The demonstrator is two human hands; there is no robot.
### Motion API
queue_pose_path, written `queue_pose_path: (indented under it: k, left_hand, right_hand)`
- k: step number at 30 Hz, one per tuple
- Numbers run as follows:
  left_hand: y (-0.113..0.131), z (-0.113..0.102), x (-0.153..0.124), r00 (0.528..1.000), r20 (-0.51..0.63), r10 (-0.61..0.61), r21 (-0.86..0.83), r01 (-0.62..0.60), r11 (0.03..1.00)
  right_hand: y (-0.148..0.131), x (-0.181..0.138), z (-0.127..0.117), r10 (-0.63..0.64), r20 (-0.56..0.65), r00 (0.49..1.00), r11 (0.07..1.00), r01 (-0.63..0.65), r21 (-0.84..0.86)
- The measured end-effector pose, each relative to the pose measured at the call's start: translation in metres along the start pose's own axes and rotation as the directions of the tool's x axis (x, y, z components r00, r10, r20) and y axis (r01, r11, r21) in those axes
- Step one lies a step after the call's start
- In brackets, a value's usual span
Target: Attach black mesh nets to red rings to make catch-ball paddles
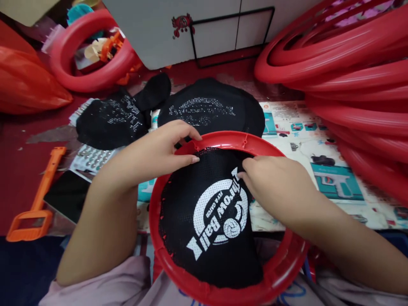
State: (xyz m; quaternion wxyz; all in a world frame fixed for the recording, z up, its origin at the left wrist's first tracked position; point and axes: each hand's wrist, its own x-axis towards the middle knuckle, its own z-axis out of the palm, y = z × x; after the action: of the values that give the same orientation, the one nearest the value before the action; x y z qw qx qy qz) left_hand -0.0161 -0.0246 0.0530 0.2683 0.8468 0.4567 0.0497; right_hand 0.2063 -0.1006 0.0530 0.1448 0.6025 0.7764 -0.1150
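A red plastic ring (pixel 154 221) rests on my lap and leans on the edge of the work surface. Black mesh fabric (pixel 178 199) printed "Throw Ball" in white spans part of it, its left edge lying along the ring's inner rim. On the right, a gap separates the mesh from the ring. My left hand (pixel 168 146) grips the ring's top, fingertips over the rim and thumb on the inner side by the mesh edge. My right hand (pixel 270 180) is closed on the mesh's upper right edge, its fingers partly hidden.
More black mesh pieces (pixel 213 95) lie just beyond the ring, on a printed cardboard sheet (pixel 287 157). Red rings (pixel 350 46) are stacked high at right. At left are an orange plastic handle (pixel 41 199), an orange bag (pixel 28 80) and another red ring (pixel 60 55).
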Motion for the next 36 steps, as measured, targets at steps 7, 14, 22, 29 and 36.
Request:
queue_pose_path:
  k: [7, 14, 22, 29, 36]
  left_hand:
    - [0.000, 0.000, 0.000, 0.967, -0.115, -0.226, -0.386, 0.166, 0.907]
    - [0.013, 0.020, 0.011, 0.984, -0.168, 0.066, -0.249, -0.107, 0.963]
    - [0.012, 0.027, 0.016, 0.984, -0.160, 0.074, -0.246, -0.112, 0.963]
    - [0.013, 0.033, 0.019, 0.977, -0.214, 0.022, -0.316, -0.091, 0.945]
    - [0.016, 0.037, 0.022, 0.978, -0.206, -0.019, -0.156, -0.013, 0.988]
  right_hand:
    - [0.015, 0.005, -0.001, -0.059, -0.335, 0.941, 0.870, 0.212, 0.444]
    - [0.024, 0.008, 0.003, -0.193, -0.403, 0.895, 0.678, 0.418, 0.605]
    - [0.020, 0.015, 0.002, -0.148, -0.361, 0.921, 0.877, 0.291, 0.383]
    - [0.016, 0.013, 0.005, -0.193, -0.435, 0.880, 0.909, 0.327, 0.258]
    - [0.015, 0.015, 0.010, -0.214, -0.508, 0.834, 0.938, 0.321, 0.133]
